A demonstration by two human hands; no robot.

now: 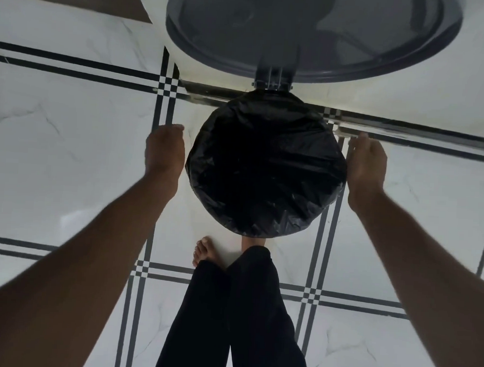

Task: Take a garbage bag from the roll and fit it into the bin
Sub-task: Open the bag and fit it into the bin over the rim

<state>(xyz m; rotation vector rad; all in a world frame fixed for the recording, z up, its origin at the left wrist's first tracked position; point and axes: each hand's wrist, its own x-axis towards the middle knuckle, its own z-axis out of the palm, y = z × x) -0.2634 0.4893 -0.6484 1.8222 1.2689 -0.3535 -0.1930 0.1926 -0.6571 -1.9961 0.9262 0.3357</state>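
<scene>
A round bin stands on the floor below me, its mouth and rim wrapped in a black garbage bag [264, 167] that lines the inside. The grey lid [313, 30] is swung up on its hinge at the back. My left hand [165, 148] hovers just left of the bin's rim, fingers curled downward, a small gap from the plastic. My right hand [366, 164] is at the right side of the rim, its fingers pointing away and its edge close against the bag. Neither hand visibly holds anything. The roll is out of sight.
White marble-look floor tiles [69, 146] with black stripe borders surround the bin. My legs in black trousers [237, 309] and a bare foot [203, 251] stand in front of it; the other foot reaches under the bin's front edge.
</scene>
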